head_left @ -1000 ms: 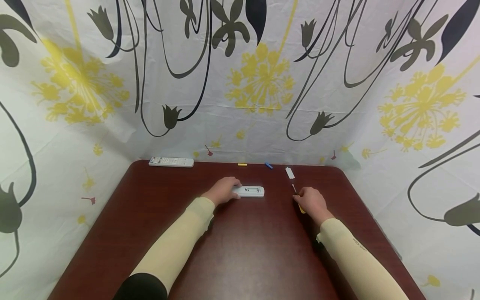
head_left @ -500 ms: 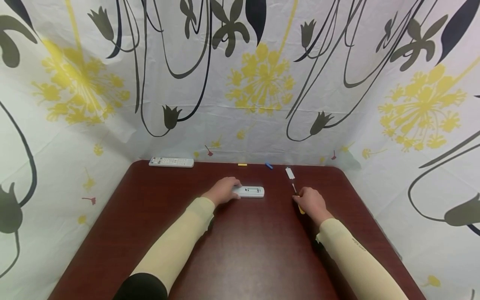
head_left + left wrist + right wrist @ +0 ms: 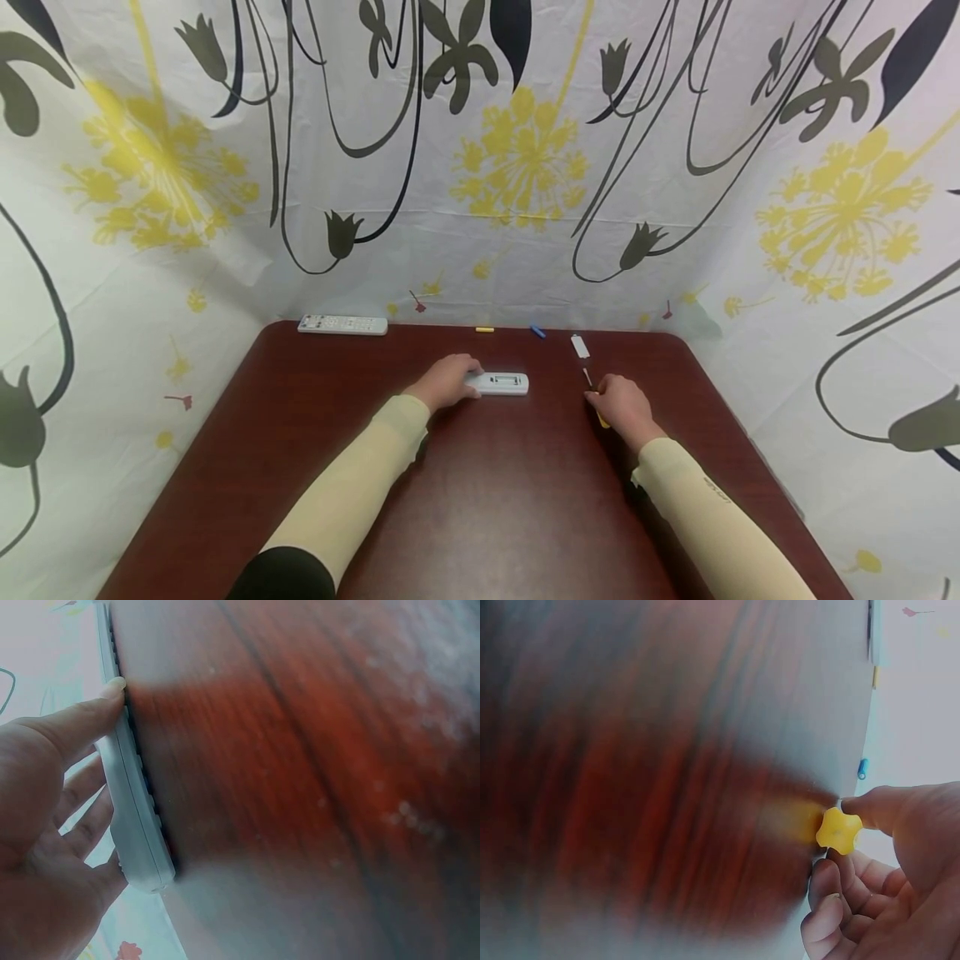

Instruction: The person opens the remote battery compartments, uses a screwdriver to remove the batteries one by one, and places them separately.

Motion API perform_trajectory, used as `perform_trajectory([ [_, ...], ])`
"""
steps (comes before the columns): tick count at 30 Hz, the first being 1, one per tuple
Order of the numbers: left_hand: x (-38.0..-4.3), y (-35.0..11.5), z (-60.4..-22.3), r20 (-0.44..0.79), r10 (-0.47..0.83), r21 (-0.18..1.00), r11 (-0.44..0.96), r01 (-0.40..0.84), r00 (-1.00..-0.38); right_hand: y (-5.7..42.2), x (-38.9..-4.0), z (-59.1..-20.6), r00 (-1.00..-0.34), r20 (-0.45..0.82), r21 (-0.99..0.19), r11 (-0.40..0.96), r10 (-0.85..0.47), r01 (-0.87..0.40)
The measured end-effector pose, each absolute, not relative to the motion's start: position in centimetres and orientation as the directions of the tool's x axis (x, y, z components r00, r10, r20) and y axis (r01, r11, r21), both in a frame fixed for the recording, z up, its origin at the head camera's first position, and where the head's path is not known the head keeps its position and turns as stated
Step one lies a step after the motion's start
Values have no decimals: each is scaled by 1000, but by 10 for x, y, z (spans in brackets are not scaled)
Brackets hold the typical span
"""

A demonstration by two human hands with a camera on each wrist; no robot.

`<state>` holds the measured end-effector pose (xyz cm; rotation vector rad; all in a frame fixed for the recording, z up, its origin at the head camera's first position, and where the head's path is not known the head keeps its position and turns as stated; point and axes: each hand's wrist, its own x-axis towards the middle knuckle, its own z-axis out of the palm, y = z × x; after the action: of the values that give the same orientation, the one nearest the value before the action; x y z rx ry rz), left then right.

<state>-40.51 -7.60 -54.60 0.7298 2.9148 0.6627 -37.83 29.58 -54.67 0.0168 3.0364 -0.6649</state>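
A white remote control (image 3: pixel 504 383) lies back up on the table, its open battery compartment showing. My left hand (image 3: pixel 444 382) grips its left end, thumb on the near edge and fingers on the far one. In the left wrist view the remote (image 3: pixel 135 817) has its buttons facing the tabletop. To the right, my right hand (image 3: pixel 626 407) pinches the yellow handle of a screwdriver (image 3: pixel 603 419) low over the table, its metal shaft pointing away. The handle's end (image 3: pixel 838 831) fills the pinch in the right wrist view. Just past the tip lies a small white cover (image 3: pixel 581 347).
Along the back edge of the dark red table (image 3: pixel 495 500) sit another white remote (image 3: pixel 342 325), a small yellow cylinder (image 3: pixel 485 330) and a small blue cylinder (image 3: pixel 537 332). Patterned cloth (image 3: pixel 420 242) hangs behind the table and on both sides.
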Motion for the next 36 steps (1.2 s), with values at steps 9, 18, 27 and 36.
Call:
perform_trajectory([
  [9,-406,-75,-547,33,459,414,802,430,-888,297,-377,-547,-999,-34,-416,909,7,20],
  [18,-406,-76,-546,34,462,420,798,432,-886,298,-378,-540,-1000,-11,-401,916,-2,2],
  [27,-405,-76,-546,41,473,400,799,449,-880,298,-378,-535,-1000,4,-386,922,-8,-9],
  [36,-404,-78,-545,45,491,391,793,467,-870,297,-375,-527,-1000,2,-401,916,-9,-9],
])
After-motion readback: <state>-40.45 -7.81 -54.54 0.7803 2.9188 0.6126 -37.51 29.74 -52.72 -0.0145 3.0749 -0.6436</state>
